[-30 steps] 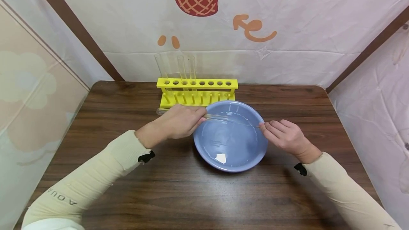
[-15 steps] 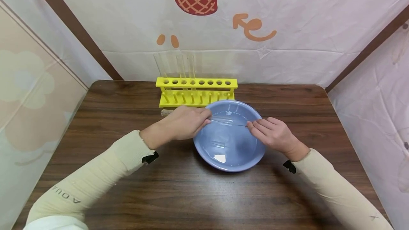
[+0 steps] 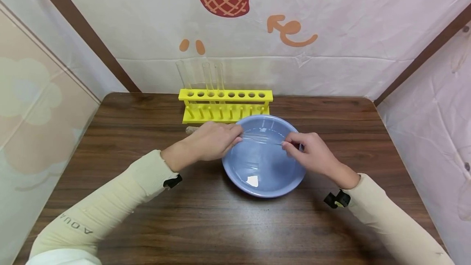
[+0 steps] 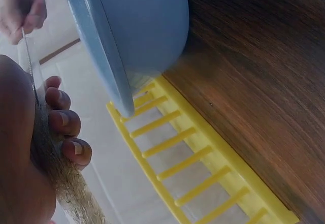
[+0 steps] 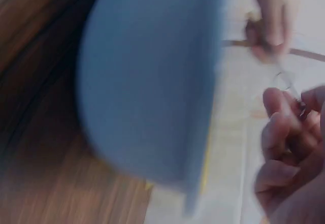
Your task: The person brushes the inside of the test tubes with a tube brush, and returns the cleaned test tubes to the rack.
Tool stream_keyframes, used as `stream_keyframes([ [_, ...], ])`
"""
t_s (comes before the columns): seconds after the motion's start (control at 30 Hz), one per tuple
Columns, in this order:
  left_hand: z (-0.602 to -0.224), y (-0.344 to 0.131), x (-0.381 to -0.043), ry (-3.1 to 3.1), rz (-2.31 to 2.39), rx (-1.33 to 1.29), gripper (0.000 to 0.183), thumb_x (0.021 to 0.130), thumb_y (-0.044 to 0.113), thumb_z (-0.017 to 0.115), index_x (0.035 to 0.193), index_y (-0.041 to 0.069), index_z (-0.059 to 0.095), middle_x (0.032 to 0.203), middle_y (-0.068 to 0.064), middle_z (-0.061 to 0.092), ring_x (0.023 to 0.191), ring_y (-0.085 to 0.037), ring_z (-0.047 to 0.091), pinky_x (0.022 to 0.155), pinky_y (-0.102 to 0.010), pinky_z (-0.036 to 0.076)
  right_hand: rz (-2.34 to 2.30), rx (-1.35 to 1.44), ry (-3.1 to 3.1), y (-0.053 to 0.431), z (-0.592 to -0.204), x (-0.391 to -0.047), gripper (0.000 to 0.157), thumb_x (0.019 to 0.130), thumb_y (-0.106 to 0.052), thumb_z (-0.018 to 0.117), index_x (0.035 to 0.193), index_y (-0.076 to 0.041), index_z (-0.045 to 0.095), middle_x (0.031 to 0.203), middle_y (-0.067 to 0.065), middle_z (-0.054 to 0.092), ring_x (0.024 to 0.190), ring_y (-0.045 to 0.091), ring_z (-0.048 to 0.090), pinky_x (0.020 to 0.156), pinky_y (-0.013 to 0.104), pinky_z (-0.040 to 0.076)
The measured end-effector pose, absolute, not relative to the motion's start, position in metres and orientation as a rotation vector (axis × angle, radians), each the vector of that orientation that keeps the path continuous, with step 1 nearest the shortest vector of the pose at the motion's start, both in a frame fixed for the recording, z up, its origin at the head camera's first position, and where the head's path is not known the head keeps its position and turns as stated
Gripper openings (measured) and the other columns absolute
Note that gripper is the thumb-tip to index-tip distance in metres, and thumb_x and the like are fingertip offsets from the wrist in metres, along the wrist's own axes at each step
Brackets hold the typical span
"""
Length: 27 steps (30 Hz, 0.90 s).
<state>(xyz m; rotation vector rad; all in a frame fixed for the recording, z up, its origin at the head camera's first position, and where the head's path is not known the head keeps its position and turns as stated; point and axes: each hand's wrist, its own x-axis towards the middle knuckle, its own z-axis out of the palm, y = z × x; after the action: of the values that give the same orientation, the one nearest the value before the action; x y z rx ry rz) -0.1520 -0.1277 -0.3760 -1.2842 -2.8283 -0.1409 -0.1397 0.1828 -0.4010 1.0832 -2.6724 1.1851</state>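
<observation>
My left hand [image 3: 211,140] grips a clear test tube [image 3: 255,137] that lies nearly level over the left side of the blue basin [image 3: 265,193]. Pale bristles of a test tube brush [image 4: 76,196] fill the tube's closed end, below the fingers in the left wrist view. The brush's thin twisted wire [image 4: 29,64] runs out through the open mouth. Above the basin's right side, my right hand [image 3: 312,152] pinches that wire's end between thumb and forefinger. In the right wrist view the wire ends in a small loop near the fingertips, blurred.
A yellow test tube rack [image 3: 235,99] stands behind the basin, with three clear test tubes [image 3: 207,77] in its left part. The basin holds clear water. Printed cloth [image 3: 349,44] hangs behind the brown wooden table [image 3: 235,232].
My right hand has moved left, toward the tube's mouth, and its fingers have shifted on the wire. More of the brush now lies inside the tube. My left hand has shifted slightly right.
</observation>
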Motion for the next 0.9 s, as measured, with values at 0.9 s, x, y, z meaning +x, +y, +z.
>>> stream_keyframes([
  [0.9, -0.367, -0.136, -0.148, -2.781, -0.196, -1.35, 0.017, 0.108, 0.03, 0.05, 0.103, 0.014, 0.055, 0.085, 0.005, 0.059, 0.069, -0.013, 0.056, 0.057, -0.033, 0.047, 0.959, 1.299, -2.41, 0.199, -0.406, -0.151, 0.018, 0.086, 0.003, 0.063, 0.083, -0.015, 0.065, 0.069, -0.01, 0.049, 0.061, 0.002, 0.044, 0.053, 0.018, 0.037],
])
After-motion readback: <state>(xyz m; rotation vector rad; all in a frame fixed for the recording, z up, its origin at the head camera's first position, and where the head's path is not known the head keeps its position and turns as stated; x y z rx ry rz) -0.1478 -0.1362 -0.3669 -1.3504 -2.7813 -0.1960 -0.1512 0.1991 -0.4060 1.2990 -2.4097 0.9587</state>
